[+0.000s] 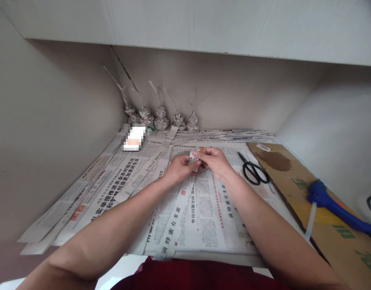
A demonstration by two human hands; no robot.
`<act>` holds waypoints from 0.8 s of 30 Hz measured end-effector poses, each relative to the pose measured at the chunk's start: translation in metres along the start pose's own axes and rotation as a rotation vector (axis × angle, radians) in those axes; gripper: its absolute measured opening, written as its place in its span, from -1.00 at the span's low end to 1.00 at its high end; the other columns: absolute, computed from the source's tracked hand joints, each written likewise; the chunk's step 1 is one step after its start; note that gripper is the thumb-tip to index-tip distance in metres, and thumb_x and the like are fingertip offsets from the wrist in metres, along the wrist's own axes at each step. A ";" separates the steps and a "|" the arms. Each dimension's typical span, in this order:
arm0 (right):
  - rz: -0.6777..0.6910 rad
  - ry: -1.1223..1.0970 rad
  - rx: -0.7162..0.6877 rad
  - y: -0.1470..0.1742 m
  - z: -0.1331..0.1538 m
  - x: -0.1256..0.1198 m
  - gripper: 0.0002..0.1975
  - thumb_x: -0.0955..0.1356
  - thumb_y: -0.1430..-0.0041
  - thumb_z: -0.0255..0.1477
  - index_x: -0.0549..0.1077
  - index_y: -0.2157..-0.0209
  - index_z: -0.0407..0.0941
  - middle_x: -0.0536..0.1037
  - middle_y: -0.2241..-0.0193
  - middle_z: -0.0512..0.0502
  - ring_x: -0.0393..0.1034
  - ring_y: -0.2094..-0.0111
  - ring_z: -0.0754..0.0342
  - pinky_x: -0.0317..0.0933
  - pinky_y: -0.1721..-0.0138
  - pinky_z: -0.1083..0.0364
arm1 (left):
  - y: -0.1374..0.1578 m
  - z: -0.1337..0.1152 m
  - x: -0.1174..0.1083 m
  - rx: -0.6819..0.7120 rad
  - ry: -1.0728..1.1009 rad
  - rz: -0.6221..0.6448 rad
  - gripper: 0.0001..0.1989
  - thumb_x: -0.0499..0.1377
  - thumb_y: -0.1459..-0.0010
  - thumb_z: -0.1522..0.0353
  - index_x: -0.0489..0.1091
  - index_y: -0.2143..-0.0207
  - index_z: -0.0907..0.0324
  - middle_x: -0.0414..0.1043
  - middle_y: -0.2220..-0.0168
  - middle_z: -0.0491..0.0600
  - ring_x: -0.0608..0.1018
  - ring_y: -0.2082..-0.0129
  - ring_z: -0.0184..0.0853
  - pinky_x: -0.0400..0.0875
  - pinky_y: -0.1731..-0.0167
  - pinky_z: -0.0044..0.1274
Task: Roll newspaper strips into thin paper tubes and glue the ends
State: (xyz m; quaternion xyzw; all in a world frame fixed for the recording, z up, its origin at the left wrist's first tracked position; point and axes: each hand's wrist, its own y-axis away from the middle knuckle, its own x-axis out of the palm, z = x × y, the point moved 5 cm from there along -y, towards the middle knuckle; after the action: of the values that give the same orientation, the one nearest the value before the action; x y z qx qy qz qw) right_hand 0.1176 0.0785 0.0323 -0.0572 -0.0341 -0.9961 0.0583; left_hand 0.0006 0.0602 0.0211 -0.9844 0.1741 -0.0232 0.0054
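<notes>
A strip of newspaper [176, 217] runs from the near table edge up to my hands at the middle of the table. My left hand [181, 168] pinches its upper end from the left. From the right, my right hand [214, 162] is closed on the same end, thumb and fingers pressed together. A small white piece of the paper [193, 156] shows between my fingertips; the rest of that end is hidden. Right of my right hand lie black-handled scissors [255, 172], apart from it, on the newspaper sheets.
Several gourd-shaped woven paper pieces [161, 117] stand along the back wall, beside a row of thin rolled paper sticks [233, 135]. Cut newspaper strips [82, 193] and a pixelated phone-like object [133, 137] lie left. A blue glue gun [333, 205] rests on cardboard [272, 155] at right.
</notes>
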 end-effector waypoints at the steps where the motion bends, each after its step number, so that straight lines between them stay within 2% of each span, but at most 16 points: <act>1: 0.000 -0.006 0.005 0.000 0.000 0.001 -0.63 0.56 0.30 -0.24 0.40 0.59 -0.16 0.40 0.73 0.06 0.27 0.74 0.18 0.22 0.71 0.17 | 0.000 0.000 0.000 -0.012 0.012 -0.008 -0.70 0.27 0.02 0.17 0.49 0.38 0.25 0.51 0.41 0.01 0.54 0.37 -0.31 0.47 0.36 -0.50; 4: 0.019 -0.001 0.008 0.002 0.002 0.001 -0.62 0.54 0.26 -0.20 0.38 0.58 -0.15 0.40 0.72 0.07 0.25 0.75 0.19 0.21 0.72 0.18 | 0.000 0.002 -0.001 -0.050 0.063 -0.015 -0.70 0.28 0.03 0.17 0.50 0.38 0.25 0.51 0.42 0.01 0.55 0.38 -0.32 0.48 0.37 -0.50; 9: 0.119 0.118 -0.021 0.003 0.011 -0.004 -0.67 0.50 0.15 -0.22 0.52 0.41 -0.18 0.51 0.61 0.00 0.34 0.66 0.22 0.10 0.72 0.27 | -0.002 0.008 -0.004 -0.117 0.165 -0.024 -0.67 0.33 0.08 0.17 0.50 0.34 0.24 0.52 0.43 0.01 0.55 0.41 -0.31 0.50 0.41 -0.47; 15: 0.110 0.179 -0.090 0.001 0.010 -0.007 -0.70 0.54 0.22 -0.29 0.50 0.46 -0.17 0.51 0.63 0.02 0.39 0.63 0.17 0.32 0.57 0.17 | -0.002 0.005 -0.004 -0.055 0.163 -0.013 -0.65 0.31 0.06 0.15 0.51 0.35 0.26 0.50 0.46 -0.01 0.55 0.39 -0.33 0.51 0.31 -0.46; 19: 0.069 0.193 -0.066 -0.001 0.006 -0.009 -0.68 0.52 0.19 -0.25 0.51 0.46 -0.19 0.52 0.63 -0.03 0.40 0.65 0.14 0.33 0.60 0.16 | -0.003 0.006 -0.004 -0.092 0.164 0.006 -0.67 0.35 0.12 0.21 0.51 0.35 0.26 0.52 0.44 -0.01 0.56 0.37 -0.33 0.50 0.26 -0.45; 24: 0.102 0.187 -0.068 -0.003 0.003 -0.011 -0.70 0.50 0.13 -0.23 0.51 0.45 -0.17 0.53 0.60 -0.03 0.42 0.64 0.11 0.36 0.58 0.13 | -0.003 0.010 -0.005 -0.143 0.176 -0.018 -0.72 0.34 0.09 0.25 0.52 0.37 0.27 0.54 0.43 0.02 0.58 0.34 -0.30 0.50 0.26 -0.44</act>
State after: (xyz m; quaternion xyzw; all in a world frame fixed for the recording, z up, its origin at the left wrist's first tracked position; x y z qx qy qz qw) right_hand 0.1285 0.0829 0.0338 0.0326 0.0080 -0.9934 0.1100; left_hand -0.0023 0.0651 0.0111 -0.9780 0.1661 -0.0971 -0.0804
